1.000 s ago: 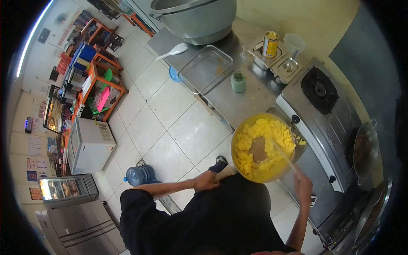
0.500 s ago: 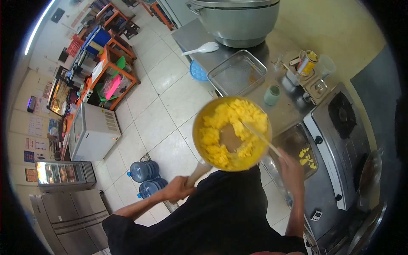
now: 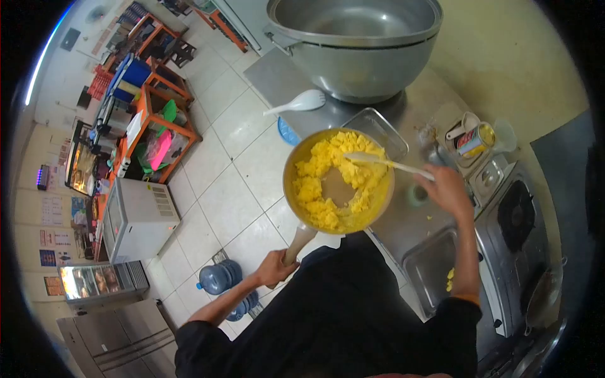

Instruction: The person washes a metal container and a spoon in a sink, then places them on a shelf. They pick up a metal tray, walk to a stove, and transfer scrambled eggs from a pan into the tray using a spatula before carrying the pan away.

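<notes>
My left hand [image 3: 275, 268] is wrapped round the handle of a frying pan [image 3: 296, 211], which I hold up off the counter. Scrambled eggs [image 3: 315, 176] lie in a ring round the pan's inside, with bare brown base in the middle. In my right hand [image 3: 446, 189] is a spatula [image 3: 372, 159], its pale blade resting in the eggs at the pan's upper right. Behind the pan's far rim, a wire-rimmed tray [image 3: 386, 129] is partly covered. A metal tray [image 3: 425, 264] with a few bits of egg sits below my right forearm.
A large metal pot [image 3: 362, 69] stands at the counter's far end, beside a white rice paddle [image 3: 302, 103]. To the right are a yellow can [image 3: 477, 140] and a gas stove [image 3: 504, 236]. Blue water jugs [image 3: 220, 277] stand on the floor at lower left.
The pan has moved slightly up, over the wire-rimmed tray. My right hand has gone up and right, and the spatula now lies flatter across the eggs. The view has shifted too.
</notes>
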Motion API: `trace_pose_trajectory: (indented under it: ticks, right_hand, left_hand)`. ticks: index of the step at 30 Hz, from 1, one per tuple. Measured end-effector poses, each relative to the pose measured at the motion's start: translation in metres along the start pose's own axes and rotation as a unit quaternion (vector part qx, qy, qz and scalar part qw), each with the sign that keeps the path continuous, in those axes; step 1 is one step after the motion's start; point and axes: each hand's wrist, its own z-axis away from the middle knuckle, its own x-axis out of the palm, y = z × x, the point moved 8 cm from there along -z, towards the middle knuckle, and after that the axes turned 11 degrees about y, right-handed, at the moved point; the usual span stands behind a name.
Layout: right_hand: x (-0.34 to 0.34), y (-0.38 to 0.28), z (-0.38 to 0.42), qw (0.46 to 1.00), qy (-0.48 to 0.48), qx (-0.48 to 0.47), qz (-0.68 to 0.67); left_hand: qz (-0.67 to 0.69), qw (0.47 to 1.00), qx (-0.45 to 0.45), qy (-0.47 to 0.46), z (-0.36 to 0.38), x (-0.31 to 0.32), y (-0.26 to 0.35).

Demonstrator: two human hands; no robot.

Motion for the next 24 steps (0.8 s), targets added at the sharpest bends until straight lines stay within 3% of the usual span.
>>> trace_pose_trajectory:
  ticks: [7,10,12,13,15,17,19,22,23,24]
  right_hand:
    - [0.071,0.034,-0.084,0.982,-0.149,-0.097,-0.058]
    - [0.099,0.031,-0.088,0.967,-0.214,-0.128,-0.043]
    - [0.108,0.031,-0.085,0.959,-0.256,-0.119,-0.001]
    - [0.114,0.034,-0.084,0.949,-0.291,-0.113,0.042]
    - [0.105,0.033,-0.091,0.954,-0.260,-0.145,0.040]
    - [0.093,0.035,-0.093,0.957,-0.229,-0.176,0.035]
    - [0.067,0.042,-0.106,0.964,-0.129,-0.228,0.042]
    - [0.039,0.069,-0.097,0.985,-0.076,-0.153,0.015]
    - [0.030,0.068,-0.086,0.985,-0.076,-0.151,0.017]
    - [0.016,0.074,-0.074,0.995,-0.059,-0.078,0.001]
  left_hand:
    - [0.069,0.992,-0.073,-0.079,-0.043,0.003,-0.006]
    - [0.049,0.995,-0.011,-0.084,-0.062,-0.009,0.015]
    - [0.093,0.959,-0.169,-0.206,-0.055,-0.005,0.018]
    - [0.096,0.958,-0.169,-0.209,-0.061,0.002,0.012]
    - [0.318,0.895,-0.221,-0.222,-0.070,0.021,0.012]
    - [0.319,0.880,-0.250,-0.248,-0.067,0.029,0.021]
    - [0.041,0.988,-0.085,-0.123,-0.085,0.011,0.041]
    - [0.049,0.992,-0.025,-0.110,-0.081,0.032,0.024]
    - [0.037,0.993,-0.046,-0.104,-0.077,0.035,0.021]
    - [0.025,0.993,-0.066,-0.098,-0.073,0.031,0.031]
